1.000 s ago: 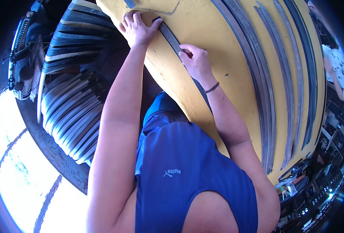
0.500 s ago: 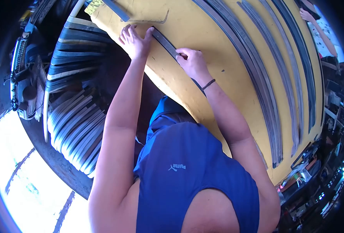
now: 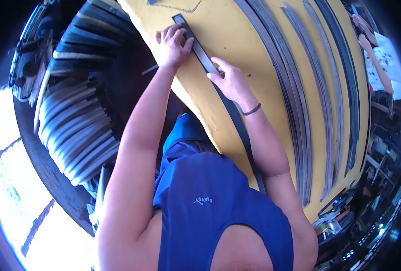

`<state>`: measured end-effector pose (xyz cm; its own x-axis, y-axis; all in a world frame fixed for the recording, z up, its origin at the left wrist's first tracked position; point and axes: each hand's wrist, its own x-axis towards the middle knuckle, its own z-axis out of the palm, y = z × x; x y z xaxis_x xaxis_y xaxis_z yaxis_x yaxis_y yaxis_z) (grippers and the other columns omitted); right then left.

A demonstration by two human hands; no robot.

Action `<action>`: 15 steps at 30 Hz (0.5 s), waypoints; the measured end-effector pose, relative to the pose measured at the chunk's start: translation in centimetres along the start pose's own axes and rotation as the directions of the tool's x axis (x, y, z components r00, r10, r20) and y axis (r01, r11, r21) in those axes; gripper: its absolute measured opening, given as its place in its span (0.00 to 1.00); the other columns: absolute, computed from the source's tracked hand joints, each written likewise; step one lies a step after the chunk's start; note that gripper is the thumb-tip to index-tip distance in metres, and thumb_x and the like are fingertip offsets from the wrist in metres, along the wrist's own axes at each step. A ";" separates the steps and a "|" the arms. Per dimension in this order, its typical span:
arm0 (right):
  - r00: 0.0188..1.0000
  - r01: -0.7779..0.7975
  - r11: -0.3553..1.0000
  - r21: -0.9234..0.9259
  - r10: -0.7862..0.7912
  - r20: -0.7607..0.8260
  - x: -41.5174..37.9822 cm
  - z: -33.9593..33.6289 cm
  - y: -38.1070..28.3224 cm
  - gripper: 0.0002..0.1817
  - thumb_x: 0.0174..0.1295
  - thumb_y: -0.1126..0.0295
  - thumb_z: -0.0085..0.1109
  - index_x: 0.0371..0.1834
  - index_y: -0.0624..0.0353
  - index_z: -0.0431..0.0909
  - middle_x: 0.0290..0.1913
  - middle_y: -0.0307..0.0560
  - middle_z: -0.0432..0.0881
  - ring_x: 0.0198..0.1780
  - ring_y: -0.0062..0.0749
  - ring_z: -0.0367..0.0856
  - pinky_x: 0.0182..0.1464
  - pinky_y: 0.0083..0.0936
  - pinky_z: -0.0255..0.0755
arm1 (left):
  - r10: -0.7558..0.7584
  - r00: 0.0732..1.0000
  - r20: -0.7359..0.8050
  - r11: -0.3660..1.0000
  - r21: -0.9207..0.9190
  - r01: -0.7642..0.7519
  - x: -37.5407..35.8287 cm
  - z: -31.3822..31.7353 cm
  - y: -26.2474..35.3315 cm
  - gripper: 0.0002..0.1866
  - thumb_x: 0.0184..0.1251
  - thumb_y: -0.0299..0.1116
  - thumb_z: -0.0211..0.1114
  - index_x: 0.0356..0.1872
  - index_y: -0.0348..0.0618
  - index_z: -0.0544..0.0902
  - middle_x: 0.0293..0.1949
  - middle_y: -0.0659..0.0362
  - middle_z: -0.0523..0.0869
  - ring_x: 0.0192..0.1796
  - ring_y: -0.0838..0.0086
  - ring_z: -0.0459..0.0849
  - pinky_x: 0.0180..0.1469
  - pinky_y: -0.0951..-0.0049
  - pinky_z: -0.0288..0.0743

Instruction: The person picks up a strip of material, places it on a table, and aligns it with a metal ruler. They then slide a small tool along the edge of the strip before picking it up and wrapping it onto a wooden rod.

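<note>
A long, dark, flat strip point(image 3: 203, 58) lies lengthwise near the close edge of the yellow tabletop, its lower part passing under my right forearm. My left hand point(image 3: 174, 49) is at its far end, with curled fingers and thumb against the strip. Farther down, my right hand point(image 3: 234, 85) has its thumb and index finger on the strip's two edges, slightly apart. A dark band circles my right wrist. The strip's material is not certain; it looks like rubber or leather.
More long grey and dark strips point(image 3: 295, 104) lie in rows across the yellow table point(image 3: 250, 49). Bundled strips point(image 3: 71, 122) hang over a rack at left. At the upper right, another person's hands point(image 3: 365, 43) are near a white sheet point(image 3: 383, 58).
The strip shows more of its length and its far end now extends past my left hand. My right thumb and index finger have spread from a tighter pinch. The view has shifted.
</note>
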<state>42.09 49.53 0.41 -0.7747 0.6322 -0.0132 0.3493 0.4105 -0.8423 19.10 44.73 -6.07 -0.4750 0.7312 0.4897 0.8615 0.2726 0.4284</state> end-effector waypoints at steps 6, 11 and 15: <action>0.951 -0.295 0.889 0.349 0.237 0.201 -2.6 -0.7 -0.8 0.27 0.62 0.77 0.62 0.66 0.63 0.72 0.26 0.46 0.79 0.23 0.22 0.78 0.27 0.23 0.76 | -0.008 1.000 0.025 1.000 0.009 0.008 0.0 -0.1 -0.1 0.18 0.54 0.46 0.71 0.45 0.52 0.85 0.57 0.63 0.82 0.66 0.64 0.72 0.71 0.46 0.48; 0.936 -0.351 0.772 0.530 0.275 0.219 -3.3 0.9 1.0 0.27 0.66 0.76 0.60 0.69 0.60 0.70 0.28 0.40 0.80 0.24 0.18 0.76 0.28 0.20 0.76 | 0.007 1.000 0.014 0.999 0.042 -0.008 0.1 0.0 -0.2 0.18 0.54 0.47 0.70 0.45 0.52 0.85 0.57 0.63 0.82 0.66 0.65 0.72 0.71 0.49 0.49; 0.935 -0.354 0.761 0.544 0.284 0.211 -3.3 0.8 1.0 0.26 0.66 0.76 0.60 0.69 0.62 0.70 0.29 0.41 0.80 0.24 0.17 0.76 0.28 0.18 0.76 | 0.014 1.000 0.014 0.999 0.052 -0.015 0.1 -0.1 -0.3 0.18 0.54 0.47 0.70 0.44 0.52 0.85 0.56 0.64 0.82 0.65 0.65 0.73 0.70 0.50 0.50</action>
<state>44.56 47.29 -0.82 -0.7367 0.5692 -0.3650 0.2529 -0.2687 -0.9294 18.80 44.67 -6.12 -0.4601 0.7437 0.4849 0.8766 0.2938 0.3811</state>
